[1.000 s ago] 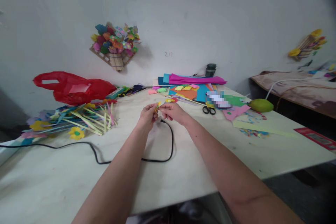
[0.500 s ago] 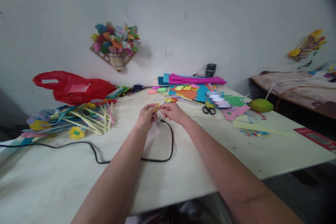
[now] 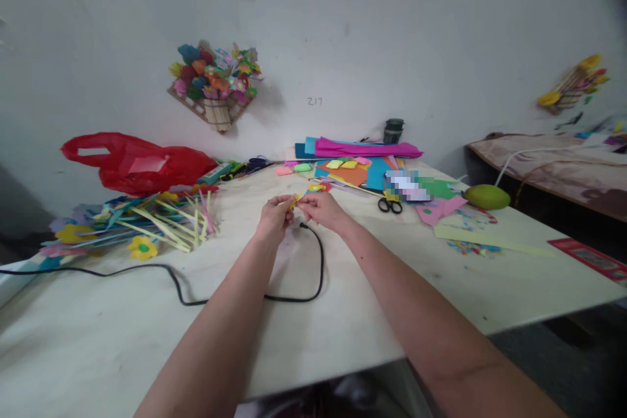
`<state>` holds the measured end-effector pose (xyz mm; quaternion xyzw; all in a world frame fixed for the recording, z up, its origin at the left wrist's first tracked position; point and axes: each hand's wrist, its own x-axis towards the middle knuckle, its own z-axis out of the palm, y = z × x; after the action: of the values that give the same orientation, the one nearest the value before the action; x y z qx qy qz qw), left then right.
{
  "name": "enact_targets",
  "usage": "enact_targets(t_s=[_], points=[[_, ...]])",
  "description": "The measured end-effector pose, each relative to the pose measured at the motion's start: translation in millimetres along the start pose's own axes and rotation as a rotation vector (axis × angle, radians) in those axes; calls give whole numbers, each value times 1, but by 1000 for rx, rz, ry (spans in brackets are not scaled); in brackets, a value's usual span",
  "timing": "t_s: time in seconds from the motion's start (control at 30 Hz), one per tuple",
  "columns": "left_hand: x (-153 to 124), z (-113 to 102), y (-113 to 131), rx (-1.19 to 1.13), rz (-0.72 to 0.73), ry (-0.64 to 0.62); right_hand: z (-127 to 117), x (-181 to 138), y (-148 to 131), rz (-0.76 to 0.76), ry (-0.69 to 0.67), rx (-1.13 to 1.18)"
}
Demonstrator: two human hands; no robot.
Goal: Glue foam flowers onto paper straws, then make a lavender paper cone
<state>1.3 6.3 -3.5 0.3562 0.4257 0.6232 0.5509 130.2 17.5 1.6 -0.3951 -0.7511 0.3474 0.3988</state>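
- The left hand [image 3: 275, 215] and the right hand [image 3: 321, 209] meet just above the plug end of the black cable [image 3: 319, 268], fingertips facing each other.
- Between them sits a small yellow paper piece [image 3: 295, 198]. It is held off the desk [image 3: 343, 313], right over the cable's end.
- Left grip: thumb and fingers pinched closed on the near-left edge of the yellow piece.
- Right grip: fingers also closed on the same piece from the other side, so both hands clamp it at once. How the piece is folded is too small to tell.
- The cable runs from the far left edge of the desk, dips toward the person, then loops up to end under the hands.
- Left of the cable's loop lies a pile of paper strips and foam flowers [image 3: 161, 215]; beyond that pile, further from the cable, a red plastic bag [image 3: 142, 164] rests against the wall.
- Right of the cable's end, black scissors [image 3: 390, 205] lie flat on the desk, well apart from the hands.
- Behind the cable, at the wall, is a stack of coloured paper sheets [image 3: 362, 157] with a dark jar [image 3: 393, 130] at its back.
- Far right of the cable, near the desk's edge, lies a green fruit [image 3: 487, 196].
- On the wall above the cable's left stretch hangs a basket of paper flowers [image 3: 215, 88].
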Motion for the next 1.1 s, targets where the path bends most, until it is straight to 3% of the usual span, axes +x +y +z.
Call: enact_targets(t_s=[0.4, 0.8, 0.97, 1.1], points=[[0, 1, 0, -7, -9, 38, 4, 2, -2, -41, 169, -229], [0, 1, 0, 11, -13, 66, 3, -1, -7, -50, 171, -413], [-1, 1, 1, 11, -8, 64, 4, -2, -6, -79, 190, -423], [-1, 1, 2, 9, 45, 68, 5, 0, -3, -59, 150, -291]])
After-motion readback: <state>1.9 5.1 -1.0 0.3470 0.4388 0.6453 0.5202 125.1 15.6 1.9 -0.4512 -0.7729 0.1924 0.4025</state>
